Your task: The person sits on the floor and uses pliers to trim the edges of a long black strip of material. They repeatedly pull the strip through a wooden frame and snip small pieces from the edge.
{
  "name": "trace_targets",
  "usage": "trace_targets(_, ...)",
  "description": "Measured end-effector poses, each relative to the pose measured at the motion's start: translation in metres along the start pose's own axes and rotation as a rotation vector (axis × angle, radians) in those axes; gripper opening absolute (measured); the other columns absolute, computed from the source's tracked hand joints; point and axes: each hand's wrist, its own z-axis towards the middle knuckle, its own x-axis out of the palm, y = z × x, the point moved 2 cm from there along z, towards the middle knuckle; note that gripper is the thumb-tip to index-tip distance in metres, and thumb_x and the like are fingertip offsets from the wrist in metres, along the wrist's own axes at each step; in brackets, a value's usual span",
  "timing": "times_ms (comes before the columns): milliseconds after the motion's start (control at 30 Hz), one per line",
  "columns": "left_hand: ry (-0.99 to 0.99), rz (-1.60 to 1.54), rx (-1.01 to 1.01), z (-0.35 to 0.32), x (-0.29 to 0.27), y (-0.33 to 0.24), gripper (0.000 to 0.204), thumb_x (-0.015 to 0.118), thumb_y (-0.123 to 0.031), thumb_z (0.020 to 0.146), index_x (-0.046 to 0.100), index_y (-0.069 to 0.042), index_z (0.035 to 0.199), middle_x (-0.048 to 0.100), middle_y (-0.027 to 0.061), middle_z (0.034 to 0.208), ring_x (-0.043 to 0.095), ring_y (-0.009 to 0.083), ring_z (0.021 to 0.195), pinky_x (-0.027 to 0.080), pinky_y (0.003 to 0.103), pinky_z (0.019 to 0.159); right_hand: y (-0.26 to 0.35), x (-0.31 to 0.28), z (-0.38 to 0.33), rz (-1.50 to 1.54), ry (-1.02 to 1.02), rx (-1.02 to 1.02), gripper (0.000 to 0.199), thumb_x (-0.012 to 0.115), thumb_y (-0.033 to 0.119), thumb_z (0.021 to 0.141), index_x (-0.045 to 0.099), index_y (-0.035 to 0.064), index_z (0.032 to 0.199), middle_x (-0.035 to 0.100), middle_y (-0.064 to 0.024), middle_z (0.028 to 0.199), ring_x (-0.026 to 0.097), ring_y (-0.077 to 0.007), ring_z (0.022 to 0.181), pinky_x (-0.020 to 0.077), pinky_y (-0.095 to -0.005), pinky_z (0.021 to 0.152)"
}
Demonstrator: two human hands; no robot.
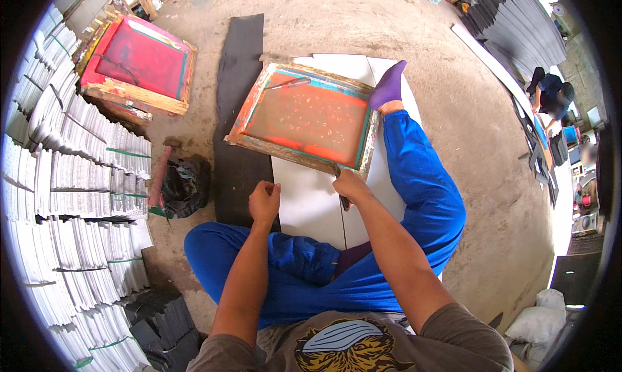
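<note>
— Fingers of the right hand (350, 184) close on the near edge of a wooden screen-printing frame (304, 116), at centre frame; a dark handle-like piece pokes out under the palm, but what it is cannot be told. The frame sits tilted, its near rail lifted off the white sheets (311, 207) beneath it.

— And the other hand?

— The left hand (264, 202) is curled into a loose fist just left of the frame's near corner, holding nothing that can be seen and hovering over the edge of the white sheet. It does not touch the frame.

— How far along does the work look?

— Orange ink covers the mesh, with a pale speckled pattern showing through, and a red-handled tool (288, 84) lies along the far rail. Judging by that, a pass of ink seems done and the frame looks to be coming up off the sheet. Whether the sheet below took a print is hidden by the mesh.

— What remains?

— Plenty, by the look of it. Bundled stacks of white pieces (78, 197) fill the left of the frame, and a dark strip (238, 113) runs beside the white sheets. A second frame with red mesh (139, 61) rests idle at upper left. The worker sits cross-legged in blue trousers (421, 191), one purple sock (389, 86) by the frame's far corner.
</note>
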Motion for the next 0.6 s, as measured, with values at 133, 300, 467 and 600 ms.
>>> trace_targets(133,-0.011,-0.034,0.045,0.002,0.006,0.004,0.029,0.074,-0.032,0.088,0.072,-0.004,0.093,0.073,0.0140,0.083,0.072,0.0310,0.078,0.055,0.042,0.072,0.012,0.000,-0.007,-0.041,-0.024,0.011,0.030,0.051,0.005,0.081,0.067,-0.0123,0.100,0.070,-0.0333,0.093,0.073,-0.0440,0.078,0.0590,-0.0522,0.066)
trace_targets(300,0.040,-0.086,0.027,0.003,0.009,0.002,0.029,0.076,-0.029,0.087,0.073,-0.001,0.094,0.074,0.0175,0.087,0.074,0.0300,0.081,0.056,0.040,0.075,0.024,0.003,-0.014,-0.088,-0.061,0.071,0.026,0.050,0.003,0.081,0.067,-0.0134,0.091,0.069,-0.0329,0.086,0.072,-0.0424,0.066,0.0585,-0.0510,0.056)
trace_targets(467,0.055,-0.076,0.036,0.001,0.007,-0.007,0.030,0.076,-0.030,0.087,0.073,-0.001,0.093,0.073,0.0163,0.081,0.071,0.0286,0.074,0.055,0.041,0.070,0.018,0.005,-0.002,-0.198,-0.070,0.000,0.024,0.051,0.003,0.080,0.067,-0.0140,0.086,0.068,-0.0336,0.081,0.071,-0.0426,0.060,0.0580,-0.0512,0.051)
trace_targets(600,0.051,-0.090,0.035,0.001,0.007,-0.005,0.030,0.075,-0.030,0.087,0.072,-0.001,0.092,0.072,0.0165,0.080,0.071,0.0292,0.073,0.055,0.041,0.069,0.034,-0.002,-0.013,-0.138,0.017,0.120,0.024,0.050,0.003,0.080,0.066,-0.0140,0.086,0.068,-0.0342,0.080,0.071,-0.0426,0.060,0.0587,-0.0511,0.051)
